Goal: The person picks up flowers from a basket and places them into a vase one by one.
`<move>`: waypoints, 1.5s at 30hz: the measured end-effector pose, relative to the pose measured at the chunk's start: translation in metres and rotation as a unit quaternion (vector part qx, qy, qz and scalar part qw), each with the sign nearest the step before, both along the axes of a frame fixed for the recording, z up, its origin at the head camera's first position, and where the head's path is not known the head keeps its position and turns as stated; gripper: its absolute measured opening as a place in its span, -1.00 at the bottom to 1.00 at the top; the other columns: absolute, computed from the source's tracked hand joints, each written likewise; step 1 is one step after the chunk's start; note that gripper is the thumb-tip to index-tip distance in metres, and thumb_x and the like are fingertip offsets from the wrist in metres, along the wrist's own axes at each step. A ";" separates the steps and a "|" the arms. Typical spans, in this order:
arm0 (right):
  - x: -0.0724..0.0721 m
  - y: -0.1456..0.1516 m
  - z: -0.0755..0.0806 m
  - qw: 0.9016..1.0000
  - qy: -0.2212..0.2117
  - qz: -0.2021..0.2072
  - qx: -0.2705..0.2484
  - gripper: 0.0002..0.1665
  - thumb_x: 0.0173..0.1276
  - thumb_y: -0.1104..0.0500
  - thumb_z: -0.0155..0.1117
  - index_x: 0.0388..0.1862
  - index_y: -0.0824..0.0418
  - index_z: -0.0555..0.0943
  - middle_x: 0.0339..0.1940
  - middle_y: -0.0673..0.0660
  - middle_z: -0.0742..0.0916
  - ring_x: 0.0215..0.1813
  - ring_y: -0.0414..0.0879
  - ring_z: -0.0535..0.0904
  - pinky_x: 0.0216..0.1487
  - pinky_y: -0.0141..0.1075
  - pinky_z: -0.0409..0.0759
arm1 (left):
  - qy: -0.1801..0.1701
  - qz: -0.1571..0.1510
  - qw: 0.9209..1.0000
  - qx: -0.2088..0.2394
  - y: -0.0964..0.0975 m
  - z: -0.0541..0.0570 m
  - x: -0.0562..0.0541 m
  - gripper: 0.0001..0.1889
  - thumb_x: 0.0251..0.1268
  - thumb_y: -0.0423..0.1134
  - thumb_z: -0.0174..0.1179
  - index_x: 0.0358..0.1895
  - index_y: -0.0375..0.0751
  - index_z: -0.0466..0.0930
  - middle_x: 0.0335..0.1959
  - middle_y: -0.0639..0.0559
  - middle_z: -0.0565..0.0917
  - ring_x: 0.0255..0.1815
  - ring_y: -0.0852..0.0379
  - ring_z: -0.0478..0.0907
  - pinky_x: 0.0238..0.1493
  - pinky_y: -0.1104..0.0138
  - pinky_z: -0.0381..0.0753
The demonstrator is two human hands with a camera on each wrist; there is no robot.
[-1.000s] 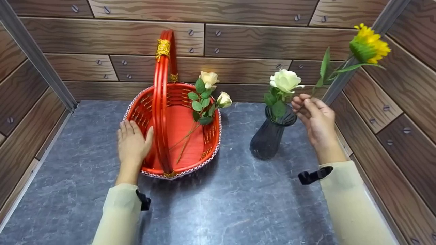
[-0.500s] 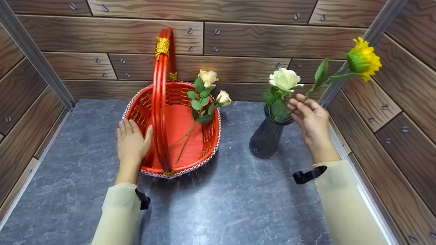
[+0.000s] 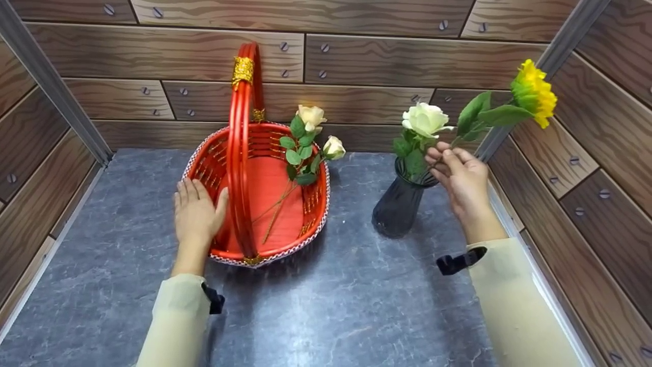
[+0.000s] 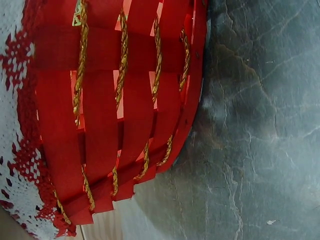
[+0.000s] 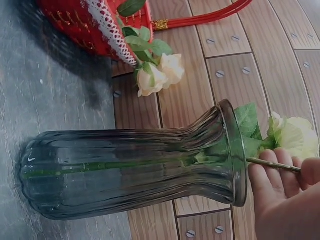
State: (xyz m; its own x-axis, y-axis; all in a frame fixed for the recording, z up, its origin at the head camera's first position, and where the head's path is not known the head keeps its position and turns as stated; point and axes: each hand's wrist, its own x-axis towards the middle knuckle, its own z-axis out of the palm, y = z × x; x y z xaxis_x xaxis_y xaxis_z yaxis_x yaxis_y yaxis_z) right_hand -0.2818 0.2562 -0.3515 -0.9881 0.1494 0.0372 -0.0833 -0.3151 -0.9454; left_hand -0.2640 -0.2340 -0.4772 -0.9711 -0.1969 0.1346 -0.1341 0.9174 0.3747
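Note:
My right hand (image 3: 463,183) pinches the stem of a yellow sunflower (image 3: 535,94) beside the mouth of a dark ribbed glass vase (image 3: 397,209). In the right wrist view the sunflower's stem (image 5: 274,164) reaches the vase's rim (image 5: 235,152); whether its tip is inside, I cannot tell. A white rose (image 3: 425,120) stands in the vase, its green stem visible through the glass. My left hand (image 3: 197,211) rests on the left rim of a red woven basket (image 3: 321,224), fingers straight. Inside the basket lean cream roses (image 3: 311,117), their heads above the far right rim.
The basket's tall red handle (image 3: 243,117) arches over its middle. A grey marbled tabletop (image 3: 326,306) lies under everything. Wood-plank walls (image 3: 356,61) enclose the back and sides, and the right wall comes close to my right arm.
My right hand has moved left and slightly down, bringing the sunflower closer to the vase's mouth. The sunflower's head has lowered and turned. My left hand stays on the basket.

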 end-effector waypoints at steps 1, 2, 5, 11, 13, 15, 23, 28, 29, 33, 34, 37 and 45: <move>0.000 0.000 0.001 1.000 -0.005 0.005 0.005 -0.74 0.54 0.26 0.09 0.10 0.36 0.55 -0.20 0.10 0.83 -0.12 -0.10 0.77 0.03 -0.32 0.68 | 0.001 0.000 1.000 -0.001 0.000 0.000 0.000 0.00 0.50 0.38 -0.51 0.52 -0.59 -0.11 0.56 -0.52 -0.14 0.60 -0.41 -0.30 0.59 -0.11 -0.32; 0.000 0.001 0.002 1.000 -0.012 0.010 0.012 -0.74 0.54 0.27 0.09 0.10 0.36 0.55 -0.21 0.10 0.83 -0.12 -0.10 0.78 0.03 -0.32 0.68 | 0.002 0.001 1.000 -0.001 0.000 0.000 0.000 -0.01 0.51 0.37 -0.50 0.51 -0.60 -0.10 0.56 -0.53 -0.14 0.60 -0.42 -0.30 0.59 -0.11 -0.32; 0.000 0.003 0.006 0.998 -0.039 0.029 0.039 -0.75 0.54 0.28 0.09 0.10 0.35 0.54 -0.22 0.08 0.83 -0.13 -0.12 0.78 0.04 -0.31 0.68 | 0.003 0.001 1.000 -0.003 -0.001 0.000 0.000 -0.03 0.53 0.34 -0.46 0.51 -0.60 -0.10 0.55 -0.53 -0.13 0.59 -0.42 -0.29 0.59 -0.11 -0.32; 0.000 0.010 0.019 0.986 -0.080 0.087 0.116 -0.61 0.57 0.26 0.04 0.27 0.41 0.41 -0.23 -0.01 0.82 -0.11 -0.16 0.76 0.06 -0.34 0.67 | 0.006 0.004 1.000 -0.004 -0.001 0.002 -0.001 -0.10 0.57 0.24 -0.33 0.51 -0.62 -0.09 0.55 -0.55 -0.11 0.59 -0.43 -0.27 0.58 -0.13 -0.30; 0.001 0.011 0.022 0.982 -0.088 0.097 0.137 -0.54 0.58 0.25 0.03 0.34 0.46 0.34 -0.25 -0.04 0.81 -0.13 -0.18 0.76 0.06 -0.35 0.66 | 0.006 0.004 1.000 -0.006 -0.001 0.002 -0.001 -0.10 0.57 0.24 -0.33 0.51 -0.62 -0.09 0.55 -0.55 -0.11 0.59 -0.44 -0.26 0.58 -0.13 -0.30; 0.001 0.013 0.025 0.979 -0.093 0.102 0.150 -0.55 0.58 0.25 0.02 0.33 0.47 0.34 -0.27 -0.06 0.80 -0.15 -0.20 0.75 0.05 -0.35 0.67 | 0.005 0.003 1.000 -0.007 -0.001 0.002 -0.001 -0.08 0.56 0.28 -0.38 0.51 -0.61 -0.10 0.55 -0.54 -0.12 0.59 -0.43 -0.27 0.58 -0.13 -0.30; 0.002 0.021 0.032 0.963 -0.119 0.118 0.211 -0.70 0.60 0.23 -0.03 0.15 0.42 0.34 -0.38 -0.05 0.78 -0.23 -0.24 0.76 -0.01 -0.36 0.69 | 0.001 0.000 1.000 -0.006 -0.001 0.001 -0.002 -0.01 0.51 0.36 -0.51 0.52 -0.60 -0.11 0.55 -0.53 -0.13 0.59 -0.42 -0.30 0.58 -0.12 -0.33; 0.003 0.026 0.034 0.937 -0.114 0.112 0.310 -0.41 0.62 0.16 -0.08 0.35 0.64 0.22 -0.41 -0.06 0.76 -0.25 -0.26 0.75 -0.05 -0.36 0.70 | -0.003 0.000 1.000 -0.004 -0.002 0.002 -0.002 -0.02 0.52 0.36 -0.49 0.52 -0.59 -0.13 0.55 -0.53 -0.15 0.59 -0.42 -0.32 0.58 -0.11 -0.35; 0.003 0.026 0.034 0.932 -0.112 0.109 0.326 -0.40 0.63 0.14 -0.08 0.35 0.65 0.22 -0.41 -0.07 0.76 -0.26 -0.27 0.75 -0.05 -0.35 0.71 | -0.003 -0.001 1.000 -0.003 -0.002 0.002 -0.002 -0.02 0.51 0.36 -0.49 0.52 -0.59 -0.13 0.55 -0.53 -0.16 0.59 -0.42 -0.32 0.58 -0.11 -0.35; 0.003 0.027 0.034 0.918 -0.109 0.104 0.366 -0.40 0.64 0.10 -0.10 0.33 0.64 0.28 -0.40 -0.08 0.75 -0.29 -0.28 0.75 -0.09 -0.36 0.72 | -0.002 0.000 1.000 -0.002 -0.001 0.001 -0.001 -0.01 0.51 0.37 -0.50 0.52 -0.58 -0.13 0.56 -0.52 -0.15 0.59 -0.41 -0.32 0.58 -0.11 -0.35; 0.003 0.027 0.034 0.917 -0.110 0.104 0.369 -0.40 0.64 0.10 -0.10 0.31 0.64 0.28 -0.41 -0.07 0.76 -0.30 -0.28 0.75 -0.10 -0.35 0.72 | -0.002 0.000 1.000 -0.001 -0.001 0.001 -0.001 -0.01 0.51 0.37 -0.50 0.52 -0.58 -0.13 0.56 -0.52 -0.15 0.59 -0.41 -0.32 0.58 -0.11 -0.35; 0.003 0.027 0.034 0.913 -0.113 0.103 0.379 -0.42 0.64 0.10 -0.10 0.28 0.63 0.31 -0.42 -0.07 0.76 -0.34 -0.28 0.74 -0.15 -0.37 0.73 | -0.002 0.000 1.000 -0.002 0.000 0.000 -0.001 -0.01 0.50 0.37 -0.51 0.52 -0.59 -0.12 0.56 -0.52 -0.15 0.60 -0.41 -0.31 0.59 -0.10 -0.35; 0.002 0.031 0.032 0.923 -0.125 0.114 0.344 -0.47 0.63 0.05 -0.06 0.16 0.57 0.40 -0.46 -0.08 0.77 -0.37 -0.26 0.74 -0.18 -0.35 0.73 | 0.005 0.002 1.000 -0.002 0.001 0.000 0.000 -0.01 0.51 0.37 -0.52 0.51 -0.59 -0.09 0.55 -0.53 -0.12 0.60 -0.41 -0.29 0.59 -0.10 -0.31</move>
State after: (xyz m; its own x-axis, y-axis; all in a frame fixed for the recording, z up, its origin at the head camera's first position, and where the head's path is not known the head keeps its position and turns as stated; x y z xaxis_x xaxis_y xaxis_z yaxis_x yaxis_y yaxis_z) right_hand -0.2794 0.2868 -0.3196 -0.9813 -0.0380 -0.1885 0.1597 0.3856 -0.9087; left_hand -0.2643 -0.2329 -0.4774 -0.9690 -0.2003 0.1448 -0.1340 0.9181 0.3731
